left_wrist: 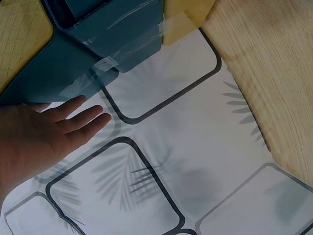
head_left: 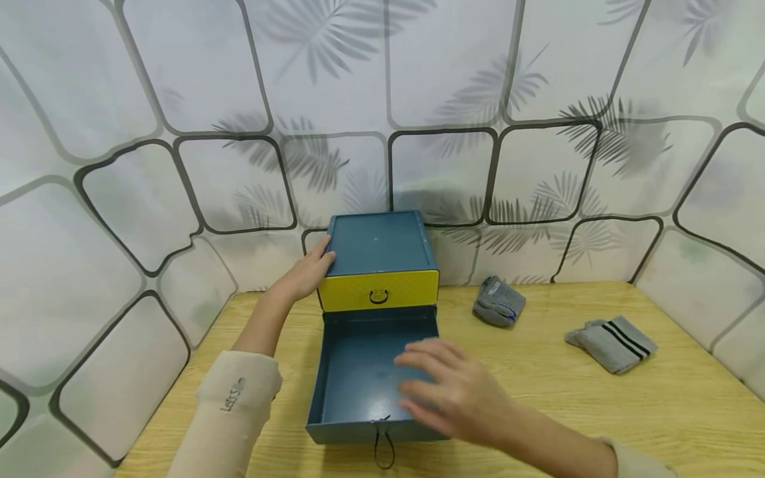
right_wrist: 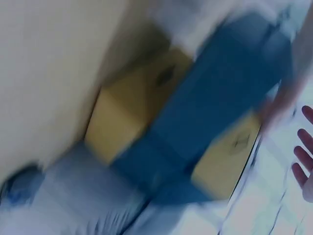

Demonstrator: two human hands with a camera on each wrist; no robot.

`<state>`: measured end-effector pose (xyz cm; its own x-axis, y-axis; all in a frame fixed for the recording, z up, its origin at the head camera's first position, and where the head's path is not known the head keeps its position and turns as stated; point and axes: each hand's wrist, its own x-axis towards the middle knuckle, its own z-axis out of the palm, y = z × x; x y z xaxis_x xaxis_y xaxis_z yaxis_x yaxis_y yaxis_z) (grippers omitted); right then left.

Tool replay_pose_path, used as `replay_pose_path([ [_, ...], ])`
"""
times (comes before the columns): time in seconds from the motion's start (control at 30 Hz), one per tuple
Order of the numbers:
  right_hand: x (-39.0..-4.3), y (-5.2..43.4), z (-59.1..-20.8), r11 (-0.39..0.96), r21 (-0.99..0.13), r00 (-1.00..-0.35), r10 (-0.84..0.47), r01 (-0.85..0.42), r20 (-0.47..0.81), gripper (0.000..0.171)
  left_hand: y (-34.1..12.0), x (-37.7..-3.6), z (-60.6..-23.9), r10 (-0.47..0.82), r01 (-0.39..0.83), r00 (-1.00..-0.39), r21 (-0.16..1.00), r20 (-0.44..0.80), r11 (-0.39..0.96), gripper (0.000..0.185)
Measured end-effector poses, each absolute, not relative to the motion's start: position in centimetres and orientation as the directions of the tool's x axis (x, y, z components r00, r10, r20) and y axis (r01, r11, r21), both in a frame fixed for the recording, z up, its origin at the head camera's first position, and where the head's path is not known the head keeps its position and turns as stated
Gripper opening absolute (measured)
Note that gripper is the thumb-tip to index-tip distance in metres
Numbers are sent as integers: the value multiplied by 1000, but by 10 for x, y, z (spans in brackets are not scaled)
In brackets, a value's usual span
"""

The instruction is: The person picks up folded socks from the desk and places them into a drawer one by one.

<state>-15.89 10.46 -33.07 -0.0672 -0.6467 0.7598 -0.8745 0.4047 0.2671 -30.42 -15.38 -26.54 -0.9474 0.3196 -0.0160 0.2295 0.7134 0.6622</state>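
Standing at the back edge of the wooden table (head_left: 597,405), against the patterned wall, a blue two-drawer storage box (head_left: 378,242): upper drawer (head_left: 378,290) yellow-fronted, pushed in, with a small dark ring pull; lower drawer (head_left: 364,378) blue, drawn fully out toward the front edge, interior bare, a dark cord loop (head_left: 382,446) hanging from its front lip. Left hand (head_left: 307,272): fingers straight and together, resting flat against the box's left side near the top corner, gripping nothing; the left wrist view shows the same flat palm (left_wrist: 39,134) and clear tape on the blue panel. Left sleeve (head_left: 230,398): cream, printed "Lets Slim". Right hand (head_left: 454,392): fingers spread and relaxed, holding nothing, hovering over the right wall of the open drawer near its front corner; the right wrist view is blurred, only fingertips (right_wrist: 305,152) legible. Rolled grey sock (head_left: 498,302): on the table just right of the box, near the back edge, small white lettering too small to read. Folded grey sock with black stripes (head_left: 612,342): farther right, toward the right edge, well apart from the box. Open wood lies between the drawer and both socks and along the front edge.
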Motion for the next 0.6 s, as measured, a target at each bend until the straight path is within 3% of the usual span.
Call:
replay_pose_path([
  [0.17,-213,147,-307,567,11,-302,-454,-824,838,22,-155,-305,-266,321,228,-947,671,-16,706,57],
  [0.33,-263,187,-309,701,-232,-506,-210,-674,836,6,-156,-304,-266,334,233,-942,684,-17,691,57],
  [0.47,-290,215,-329,809,-335,-660,-86,-484,746,10,-155,-303,-266,338,234,-941,694,-15,681,57],
  [0.6,-305,241,-355,889,-362,-832,-36,-280,554,21,-154,-303,-266,346,242,-938,701,-7,671,57],
])
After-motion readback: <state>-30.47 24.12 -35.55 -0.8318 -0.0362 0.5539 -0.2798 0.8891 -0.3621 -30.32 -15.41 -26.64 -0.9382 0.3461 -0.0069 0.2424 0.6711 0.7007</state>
